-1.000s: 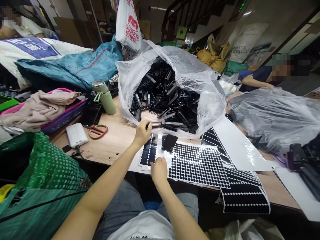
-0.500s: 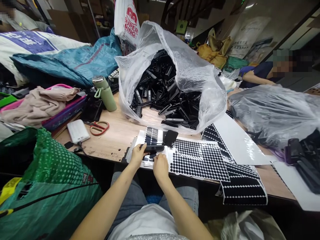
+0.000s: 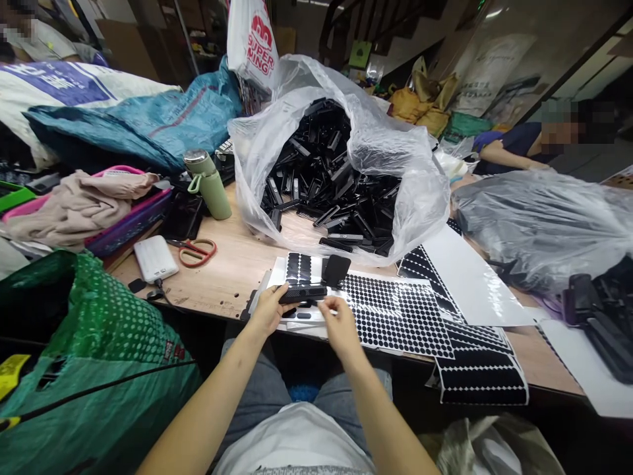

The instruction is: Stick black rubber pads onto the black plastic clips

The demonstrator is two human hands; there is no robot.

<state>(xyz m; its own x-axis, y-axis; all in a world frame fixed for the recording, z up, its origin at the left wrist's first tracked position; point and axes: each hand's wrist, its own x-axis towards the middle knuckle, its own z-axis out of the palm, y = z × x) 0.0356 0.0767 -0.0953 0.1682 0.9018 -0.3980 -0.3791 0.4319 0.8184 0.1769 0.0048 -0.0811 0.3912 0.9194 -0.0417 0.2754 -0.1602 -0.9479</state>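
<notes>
My left hand (image 3: 267, 311) is closed around the left end of a long black plastic piece (image 3: 307, 294) with a textured face, held level above the sheets. Close to that piece's right end, my right hand (image 3: 341, 324) pinches with thumb and finger; what is between the fingertips is too small to make out. Beneath both hands lies a white sheet with black oval stickers (image 3: 303, 316). A flat black piece (image 3: 337, 269) stands just behind. Beside my right hand spreads a sheet of round black stickers (image 3: 395, 316).
A clear plastic bag (image 3: 420, 211) full of black plastic pieces (image 3: 316, 171) lies open behind my hands. To the left are red-handled scissors (image 3: 198, 253), a white power bank (image 3: 155, 259) and a green bottle (image 3: 211, 188). Another person's arm (image 3: 509, 158) is at the far right.
My right hand has moved right and slightly up, from below the black piece's middle to its right end. More of the oval stickers now shows. My left hand has barely shifted.
</notes>
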